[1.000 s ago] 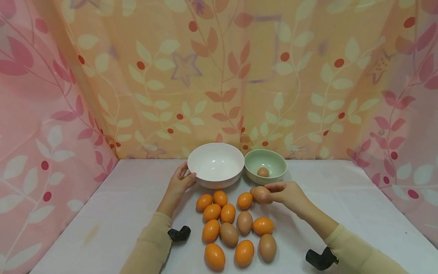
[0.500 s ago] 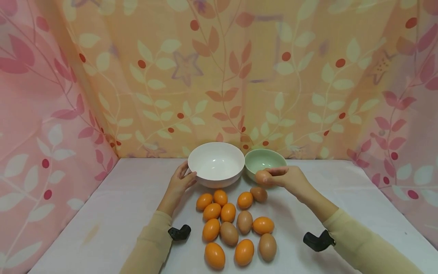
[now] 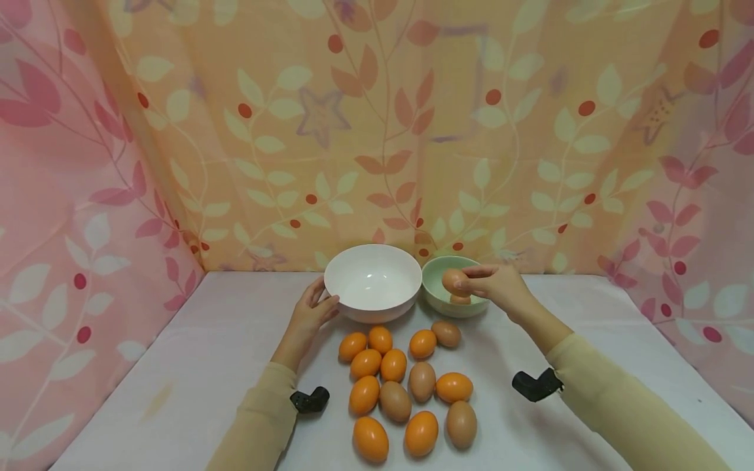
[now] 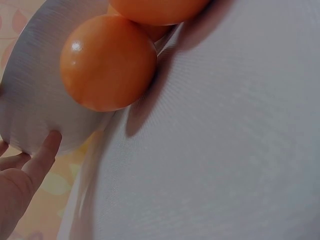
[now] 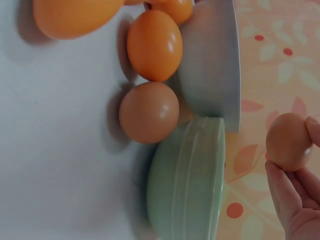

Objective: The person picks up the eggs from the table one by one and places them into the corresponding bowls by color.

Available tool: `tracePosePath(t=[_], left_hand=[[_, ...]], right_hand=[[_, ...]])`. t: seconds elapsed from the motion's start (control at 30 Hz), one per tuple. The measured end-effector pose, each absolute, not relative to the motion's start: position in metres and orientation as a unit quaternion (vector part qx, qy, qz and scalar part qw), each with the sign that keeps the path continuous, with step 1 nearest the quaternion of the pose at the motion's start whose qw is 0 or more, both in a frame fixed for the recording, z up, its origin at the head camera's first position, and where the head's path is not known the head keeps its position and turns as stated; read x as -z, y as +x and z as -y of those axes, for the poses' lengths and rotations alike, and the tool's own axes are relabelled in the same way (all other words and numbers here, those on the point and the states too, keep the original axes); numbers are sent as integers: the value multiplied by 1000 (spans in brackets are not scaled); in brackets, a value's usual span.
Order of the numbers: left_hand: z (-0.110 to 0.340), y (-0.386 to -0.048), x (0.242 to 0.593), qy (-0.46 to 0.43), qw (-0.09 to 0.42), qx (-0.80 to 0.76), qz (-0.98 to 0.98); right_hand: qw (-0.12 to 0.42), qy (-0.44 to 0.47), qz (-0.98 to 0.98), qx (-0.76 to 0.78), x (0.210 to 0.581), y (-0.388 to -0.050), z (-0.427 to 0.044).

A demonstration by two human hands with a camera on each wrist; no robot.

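above the ribbed bowl [image 3: 434, 286], one of the hands [image 3: 499, 288] pinches a smooth egg [image 3: 453, 280]

Curtained booth [image 3: 377, 163] (leaf-print cloth walls [image 3: 265, 170])

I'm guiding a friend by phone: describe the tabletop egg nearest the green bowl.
On the white table, right of the white bowl, stands the green bowl. Just in front of it lies the brown egg, touching an orange egg on its left. Its brown shell sets it apart from that neighbour.
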State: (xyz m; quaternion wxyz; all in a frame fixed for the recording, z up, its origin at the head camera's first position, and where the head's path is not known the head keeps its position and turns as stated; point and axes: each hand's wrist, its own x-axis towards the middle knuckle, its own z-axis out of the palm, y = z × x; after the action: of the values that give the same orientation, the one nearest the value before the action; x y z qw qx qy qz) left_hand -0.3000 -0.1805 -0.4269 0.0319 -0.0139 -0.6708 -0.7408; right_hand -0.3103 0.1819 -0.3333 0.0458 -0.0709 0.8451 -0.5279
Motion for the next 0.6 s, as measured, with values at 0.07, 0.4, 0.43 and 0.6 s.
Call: tracePosePath(t=[0.07,0.4,0.43,0.6], left_hand=[[181,-300,427,-15,32,740,671],[181,-300,428,-14,31,739,673],[181,-300,428,-15,31,739,673],[181,-299,428,-14,31,739,673]], right_hand=[[50,-66,-841,535,333,-315,-181],[56,-48,-834,547,336,-334,-176],[55,-47,-831,552,337,-336,-175],[50,-42,-824,562,342,-345,-173]])
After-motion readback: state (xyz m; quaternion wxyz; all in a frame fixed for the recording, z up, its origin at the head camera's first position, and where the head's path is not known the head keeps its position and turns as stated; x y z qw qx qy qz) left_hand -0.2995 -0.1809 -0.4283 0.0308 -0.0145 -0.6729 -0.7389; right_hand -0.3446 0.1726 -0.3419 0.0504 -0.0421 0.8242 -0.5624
